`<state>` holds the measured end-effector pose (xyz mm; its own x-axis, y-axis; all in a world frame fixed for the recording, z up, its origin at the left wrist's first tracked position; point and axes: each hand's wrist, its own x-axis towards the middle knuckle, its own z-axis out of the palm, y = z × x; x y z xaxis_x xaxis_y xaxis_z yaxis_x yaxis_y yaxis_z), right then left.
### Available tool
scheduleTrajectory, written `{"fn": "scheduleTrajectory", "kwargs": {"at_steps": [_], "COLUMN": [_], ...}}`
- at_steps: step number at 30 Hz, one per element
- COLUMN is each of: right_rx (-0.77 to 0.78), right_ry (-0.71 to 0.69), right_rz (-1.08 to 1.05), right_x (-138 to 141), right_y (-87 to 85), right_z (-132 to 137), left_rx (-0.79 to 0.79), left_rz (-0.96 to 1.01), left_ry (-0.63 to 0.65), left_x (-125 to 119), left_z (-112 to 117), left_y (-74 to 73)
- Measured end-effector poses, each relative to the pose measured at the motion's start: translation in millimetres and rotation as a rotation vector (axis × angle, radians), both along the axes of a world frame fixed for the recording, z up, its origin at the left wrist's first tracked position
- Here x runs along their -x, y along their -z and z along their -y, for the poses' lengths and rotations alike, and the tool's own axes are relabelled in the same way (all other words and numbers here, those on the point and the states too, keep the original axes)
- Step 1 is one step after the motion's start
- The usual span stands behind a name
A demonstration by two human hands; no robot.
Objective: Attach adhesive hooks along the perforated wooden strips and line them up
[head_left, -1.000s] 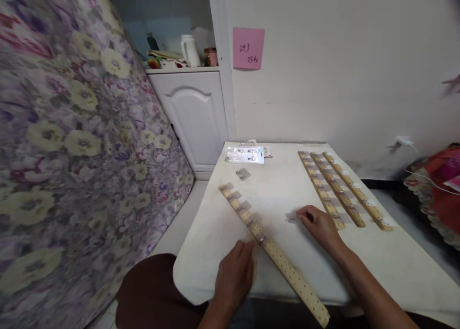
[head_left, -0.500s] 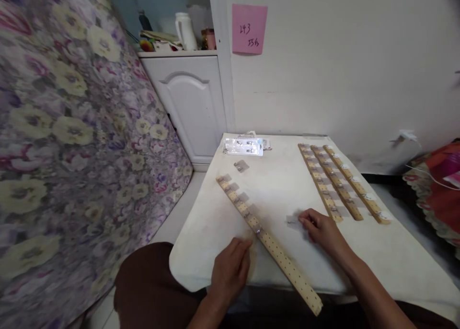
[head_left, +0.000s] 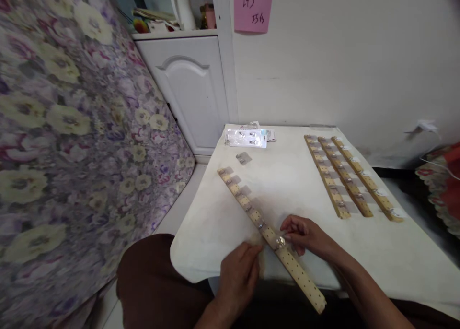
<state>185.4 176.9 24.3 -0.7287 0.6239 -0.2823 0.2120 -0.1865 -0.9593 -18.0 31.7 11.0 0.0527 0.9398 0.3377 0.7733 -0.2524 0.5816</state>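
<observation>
A perforated wooden strip lies slantwise on the table, its near end jutting past the edge. Several clear square pieces with small metal hooks sit along its far half. My right hand pinches the edge of another clear hook, whose shiny metal part is over the strip. To the left of the strip, my left hand is closed, its fingertips close to the strip's side; whatever they may hold is hidden. A single clear hook lies loose beyond the strip's far end.
Three more wooden strips with hooks lie side by side at the right. Clear packaging with hooks rests at the table's back. A floral curtain hangs at the left, and a white cabinet stands behind the table.
My right hand has moved left, bringing its clear hook from the bare tabletop onto the wooden strip. My left hand stays closed beside the strip. The camera view has tilted down slightly.
</observation>
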Motion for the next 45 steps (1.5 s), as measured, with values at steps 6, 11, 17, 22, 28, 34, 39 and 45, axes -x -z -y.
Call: {"fn": "scheduleTrajectory", "kwargs": {"at_steps": [6, 11, 17, 22, 28, 34, 39, 45], "right_rx": [0.016, 0.025, 0.031, 0.022, 0.018, 0.010, -0.007, -0.003], "right_ry": [0.015, 0.032, 0.071, 0.077, 0.067, 0.065, 0.060, 0.060], "right_rz": [-0.003, 0.012, 0.015, 0.029, 0.022, 0.015, 0.015, 0.031], "right_x": [1, 4, 7, 8, 7, 7, 7, 7], "right_y": [3.0, 4.9, 4.1, 3.1, 6.0, 7.4, 9.7, 11.0], "right_z": [-2, -1, 2, 3, 2, 2, 1, 2], "left_rx": [0.001, 0.019, -0.018, -0.059, -0.087, -0.064, -0.066, -0.057], "left_rz": [-0.128, -0.219, -0.306, -0.326, -0.347, -0.351, -0.354, -0.344], "left_ry": [0.026, 0.035, 0.022, -0.001, 0.004, -0.004, -0.005, 0.004], "left_x": [0, -1, -3, -5, -5, -5, -6, -5], "left_z": [0, -1, -4, -6, -6, -6, -6, -5], "left_y": [5.4, 8.2, 7.0, 5.5, 7.1, 6.0, 7.5, 9.1]}}
